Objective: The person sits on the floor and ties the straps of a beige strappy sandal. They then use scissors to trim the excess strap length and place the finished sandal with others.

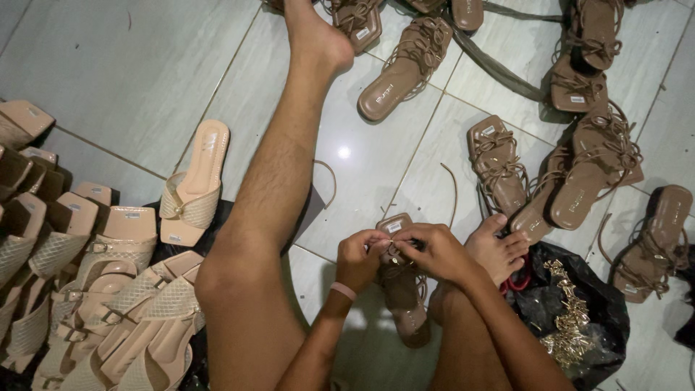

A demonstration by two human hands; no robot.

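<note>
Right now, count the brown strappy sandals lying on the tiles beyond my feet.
8 whole or nearly whole: one by the outstretched foot, one mid-floor, a crossed pair, two top right, one far right, one top centre. More are cut off at the top edge.

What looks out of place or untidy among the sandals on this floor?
One beige sandal lies apart from the stacked beige pile. Brown strappy sandals lie scattered at mixed angles, and gold ornaments spill from the black bag.

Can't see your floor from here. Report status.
Left hand and right hand pinching laces on brown strappy sandal. Gold trims in black bag by right foot.
</note>
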